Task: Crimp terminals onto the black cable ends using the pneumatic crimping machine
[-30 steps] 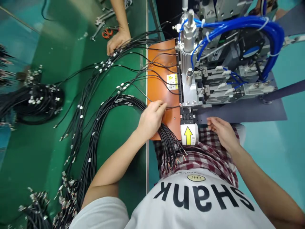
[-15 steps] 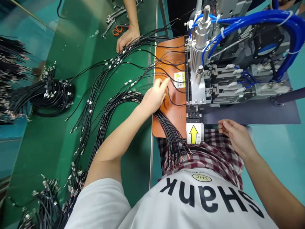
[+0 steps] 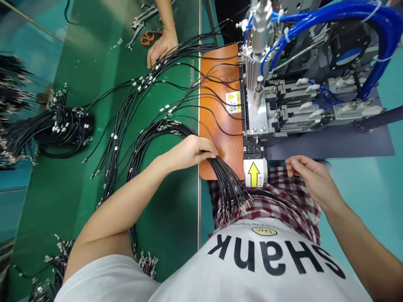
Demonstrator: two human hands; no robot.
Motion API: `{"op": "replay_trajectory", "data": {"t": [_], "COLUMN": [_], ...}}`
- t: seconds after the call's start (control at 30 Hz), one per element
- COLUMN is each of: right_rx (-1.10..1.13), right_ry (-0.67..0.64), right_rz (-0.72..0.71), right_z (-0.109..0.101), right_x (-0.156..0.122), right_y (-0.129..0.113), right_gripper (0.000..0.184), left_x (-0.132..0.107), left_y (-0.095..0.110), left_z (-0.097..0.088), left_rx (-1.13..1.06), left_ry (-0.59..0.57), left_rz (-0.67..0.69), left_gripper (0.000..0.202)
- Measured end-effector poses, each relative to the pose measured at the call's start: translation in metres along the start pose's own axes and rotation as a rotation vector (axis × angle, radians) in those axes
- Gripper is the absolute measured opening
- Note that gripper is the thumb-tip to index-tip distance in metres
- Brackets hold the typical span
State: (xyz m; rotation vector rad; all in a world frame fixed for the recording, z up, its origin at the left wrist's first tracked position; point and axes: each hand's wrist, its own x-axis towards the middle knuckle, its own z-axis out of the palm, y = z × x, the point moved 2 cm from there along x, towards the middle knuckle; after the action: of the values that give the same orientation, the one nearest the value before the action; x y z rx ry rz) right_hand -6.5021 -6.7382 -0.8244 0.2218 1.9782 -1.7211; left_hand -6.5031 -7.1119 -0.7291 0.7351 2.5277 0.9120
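My left hand [image 3: 192,150] rests on a thick bundle of black cables [image 3: 228,184] at the near edge of the orange plate [image 3: 217,126], fingers curled over the cables. The bundle's stripped ends hang over my checked lap. My right hand [image 3: 310,176] hovers just right of the white roll with a yellow arrow [image 3: 254,173], fingers loosely curled with thumb and forefinger close together; I cannot make out anything in them. Single black cables [image 3: 214,113] run across the orange plate into the machine [image 3: 261,105].
Another person's hand [image 3: 160,47] lies on cables at the far end of the green table [image 3: 94,63], near orange scissors [image 3: 145,38] and metal tools. Coiled cable heaps [image 3: 53,130] lie at the left. Blue hoses [image 3: 362,25] loop over the machine at the right.
My left hand has drawn back from the warning label on the orange plate to the cable bundle at the near edge. My right hand stays about where it was.
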Motion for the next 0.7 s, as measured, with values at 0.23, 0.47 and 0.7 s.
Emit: {"op": "replay_trajectory", "data": {"t": [0.23,0.47,0.7], "right_rx": [-0.022,-0.169,-0.278], "right_ry": [-0.061,-0.095,-0.09], "right_rz": [-0.049,-0.25,-0.473], "right_z": [0.013,0.037,0.068], "right_x": [-0.004,-0.007,-0.003], "right_y": [-0.018,-0.033,-0.047], "right_gripper": [0.029,0.021,0.018], "left_x": [0.012,0.029,0.034], "left_y": [0.093,0.055,0.056], "left_z": [0.033,0.065,0.083], "left_rx": [0.313,0.04,-0.028], "left_ry": [-0.209,0.154,0.185], "left_rz": [0.21,-0.024,-0.128], "left_gripper": [0.018,0.027,0.026]}}
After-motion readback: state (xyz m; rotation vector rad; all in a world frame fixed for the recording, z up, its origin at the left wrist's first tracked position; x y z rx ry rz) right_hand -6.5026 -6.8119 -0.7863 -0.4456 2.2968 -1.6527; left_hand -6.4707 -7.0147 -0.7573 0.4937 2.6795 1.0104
